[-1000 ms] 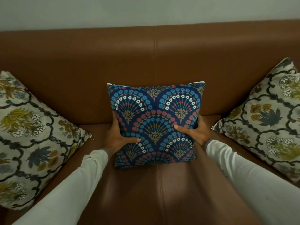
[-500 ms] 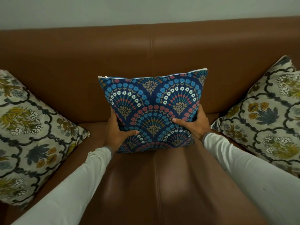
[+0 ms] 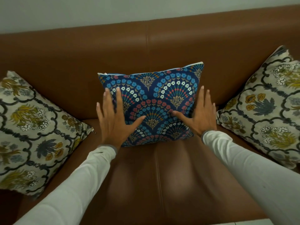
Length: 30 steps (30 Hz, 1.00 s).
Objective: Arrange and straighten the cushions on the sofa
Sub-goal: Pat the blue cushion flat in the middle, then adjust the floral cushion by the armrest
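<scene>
Pale wall [image 3: 81,12] ran above a brown leather sofa [image 3: 146,51] whose seat and back filled most of the view. At the middle of the sofa a blue cushion [image 3: 155,101] stood on the seat, leaning against the backrest, roughly over the centre seam, with its top edge sloping a little, the right corner higher than the left. The left hand [image 3: 112,117] lay spread, fingers splayed, over the cushion's left edge, and the right hand [image 3: 201,116] was spread the same way at its right edge; neither hand clasped anything, both palms flat and loose, thumbs lying on the printed face. Whether the palms actually pressed the fabric could not be told. A floral cushion [image 3: 32,132] sat in the left corner of the sofa and its twin [image 3: 266,108] in the right corner, both propped at an angle and well apart from the blue one. Judging from this layout, the task looked nearly done: three cushions spaced evenly, the middle one placed. What seemed left was levelling the blue cushion's slight tilt and perhaps squaring the two corner cushions.
</scene>
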Motion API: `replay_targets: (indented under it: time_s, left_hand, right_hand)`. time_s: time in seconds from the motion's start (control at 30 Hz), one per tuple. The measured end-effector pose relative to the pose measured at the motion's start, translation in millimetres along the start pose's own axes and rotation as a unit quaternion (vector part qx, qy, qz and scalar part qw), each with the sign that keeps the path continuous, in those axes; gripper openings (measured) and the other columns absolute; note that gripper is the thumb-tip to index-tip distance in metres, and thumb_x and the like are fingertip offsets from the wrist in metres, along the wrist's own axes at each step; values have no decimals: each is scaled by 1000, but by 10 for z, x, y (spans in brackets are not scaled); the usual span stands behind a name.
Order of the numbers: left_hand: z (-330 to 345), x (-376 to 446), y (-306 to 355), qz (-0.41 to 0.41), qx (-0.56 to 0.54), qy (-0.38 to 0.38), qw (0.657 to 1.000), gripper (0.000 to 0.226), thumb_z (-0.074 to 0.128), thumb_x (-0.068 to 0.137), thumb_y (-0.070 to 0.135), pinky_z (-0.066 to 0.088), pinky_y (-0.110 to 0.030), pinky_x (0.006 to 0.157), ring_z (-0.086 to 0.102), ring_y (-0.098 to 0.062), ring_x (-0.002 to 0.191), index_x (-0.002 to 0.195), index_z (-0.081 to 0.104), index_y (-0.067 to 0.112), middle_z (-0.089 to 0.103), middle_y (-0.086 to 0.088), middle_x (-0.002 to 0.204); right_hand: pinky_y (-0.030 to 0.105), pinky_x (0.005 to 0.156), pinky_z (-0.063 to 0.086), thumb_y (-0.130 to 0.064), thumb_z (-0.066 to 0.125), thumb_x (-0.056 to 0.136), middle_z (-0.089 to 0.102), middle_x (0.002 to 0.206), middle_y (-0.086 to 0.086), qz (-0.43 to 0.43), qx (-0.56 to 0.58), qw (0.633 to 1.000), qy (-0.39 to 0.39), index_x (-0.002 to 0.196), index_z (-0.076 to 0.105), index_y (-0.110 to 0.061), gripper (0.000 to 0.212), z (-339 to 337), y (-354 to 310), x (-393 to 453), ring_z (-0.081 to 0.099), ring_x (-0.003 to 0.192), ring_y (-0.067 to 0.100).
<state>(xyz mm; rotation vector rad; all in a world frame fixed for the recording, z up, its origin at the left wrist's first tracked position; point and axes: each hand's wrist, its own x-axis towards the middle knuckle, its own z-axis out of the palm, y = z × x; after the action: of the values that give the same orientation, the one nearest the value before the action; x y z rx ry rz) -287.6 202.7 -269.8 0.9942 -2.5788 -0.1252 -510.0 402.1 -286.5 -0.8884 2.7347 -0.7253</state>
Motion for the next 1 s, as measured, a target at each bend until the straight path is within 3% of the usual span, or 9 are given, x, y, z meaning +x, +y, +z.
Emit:
replay_targets:
  time_s: [0.1, 0.2, 0.37, 0.57, 0.7, 0.77, 0.83, 0.93, 1.0]
  left_hand:
    - [-156, 200, 200, 139, 67, 13, 988, 102, 40, 92, 85, 16, -68, 125, 17, -40, 162, 169, 22, 20, 15, -25, 174]
    - [-255, 395, 452, 209, 91, -2, 974, 97, 36, 95, 84, 17, -69, 125, 19, -40, 161, 168, 25, 23, 17, -23, 174]
    - [-252, 616, 1117, 291, 70, -6, 954, 97, 34, 95, 84, 19, -71, 123, 24, -42, 160, 168, 25, 21, 19, -24, 173]
    - [168, 697, 2304, 338, 35, -56, 939, 104, 35, 90, 89, 21, -69, 123, 26, -40, 160, 170, 18, 23, 18, -21, 174]
    - [521, 673, 3200, 274, -100, -176, 940, 115, 45, 83, 91, 30, -60, 123, 32, -37, 157, 170, 10, 23, 27, -18, 172]
    - [663, 743, 3633, 184, -206, -310, 910, 125, 59, 80, 87, 30, -57, 124, 26, -33, 159, 169, -4, 27, 18, -12, 175]
    - [879, 856, 4017, 93, -275, -393, 873, 131, 70, 75, 83, 26, -56, 127, 21, -31, 161, 169, -2, 28, 14, -8, 176]
    - [1234, 1009, 4405, 2, -337, -387, 858, 138, 78, 54, 88, 37, -52, 123, 40, -30, 151, 164, 25, 24, 38, -5, 165]
    - [1402, 1038, 4532, -37, -353, -383, 853, 133, 86, 53, 80, 40, -47, 122, 45, -28, 147, 161, 32, 25, 47, -2, 160]
  right_hand:
    - [67, 127, 13, -97, 41, 78, 13, 175, 28, -108, -182, 976, 56, 171, 6, -15, 128, -272, 41, -63, 16, 162, 44]
    - [71, 124, 18, -93, 37, 80, 21, 172, 31, -141, -269, 952, 43, 170, 17, -14, 121, -572, 117, -84, 25, 159, 48]
    - [72, 123, 23, -87, 42, 80, 28, 169, 32, -85, -284, 952, 72, 168, 26, -15, 115, -1047, 474, -292, 31, 156, 50]
    - [73, 121, 24, -87, 42, 79, 27, 170, 31, 70, -277, 952, 109, 168, 23, -12, 118, -1641, 1735, -615, 31, 156, 50]
    - [65, 127, 15, -95, 39, 73, 11, 174, 32, 220, -178, 945, 163, 169, 6, -5, 135, -2085, 2620, -719, 13, 162, 46]
    - [59, 129, 18, -98, 51, 70, 10, 174, 31, 263, -88, 943, 183, 168, 2, -3, 145, -2229, 3002, -690, 14, 162, 46]
    - [55, 132, 19, -90, 71, 64, 13, 175, 25, 263, 47, 943, 200, 168, -2, -6, 152, -2302, 3362, -615, 16, 163, 42]
    - [52, 130, 27, -80, 89, 54, 22, 176, 4, 239, 211, 931, 178, 166, -16, -23, 163, -2240, 3717, -545, 25, 162, 25]
    - [51, 129, 30, -72, 96, 52, 23, 176, -5, 233, 269, 923, 144, 166, -18, -26, 168, -2128, 3836, -529, 27, 161, 16]
